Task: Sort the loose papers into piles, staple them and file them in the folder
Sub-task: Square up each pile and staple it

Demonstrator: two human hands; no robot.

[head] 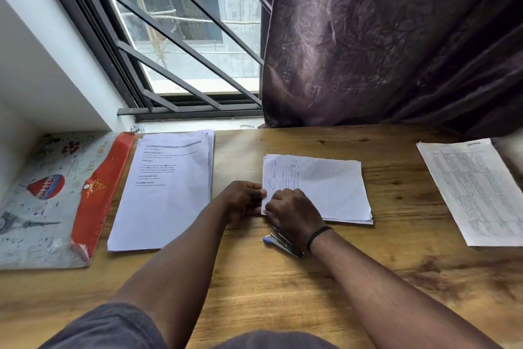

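Observation:
A pile of lined handwritten papers [325, 187] lies in the middle of the wooden desk. My left hand [243, 200] pinches the pile's left edge. My right hand [291, 214] rests on its near left corner, fingers closed on the sheets. A metal stapler [280, 244] with a blue tip lies on the desk under my right wrist, partly hidden. A thick pile of printed papers [167, 190] sits to the left. A sheet with a printed table [478, 190] lies at the far right. The folder [42, 201], grey patterned with an orange flap [102, 193], lies at the far left.
The wooden desk [283, 292] stands against a barred window [184, 37]. A dark purple curtain [396, 37] hangs over the desk's back right edge. A white wall ledge is at the left. A black band circles my right wrist.

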